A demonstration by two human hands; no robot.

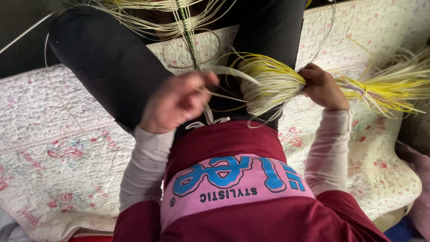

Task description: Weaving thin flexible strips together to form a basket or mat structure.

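Head view: my right hand [321,87] is clamped around the straw bundle [273,85] at centre right; my blurred left hand [177,101] pinches a pale strip [233,74], fingers nearly together.

Open quilt [53,148] lies left of the left hand [177,107]: free passage there. Between the hands, loose straw strands [268,83] and black-clad legs [112,62] crowd the gap. Right of the right hand [322,87], splayed strand ends [389,85] block the way.

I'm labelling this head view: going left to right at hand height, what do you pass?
Quilt → left hand → pale strip → right hand → straw bundle.
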